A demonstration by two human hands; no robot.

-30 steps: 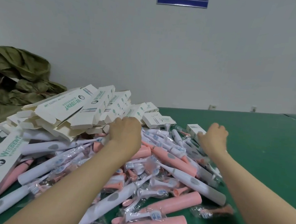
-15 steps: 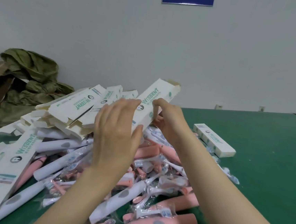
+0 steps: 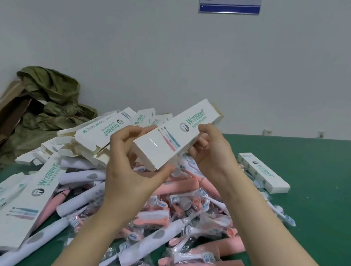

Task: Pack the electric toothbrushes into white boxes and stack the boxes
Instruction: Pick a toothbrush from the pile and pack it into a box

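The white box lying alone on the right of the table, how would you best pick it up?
Probably from above, pinching its two long sides near the middle: the white box lies flat on the green table, long and narrow, its top uncovered.

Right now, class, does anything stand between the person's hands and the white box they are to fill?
Nothing visible does. The left hand and the right hand both grip the white box, which is tilted in the air above the toothbrush pile.

White box (image 3: 175, 136) tilted above piled pink and white toothbrushes (image 3: 161, 221).
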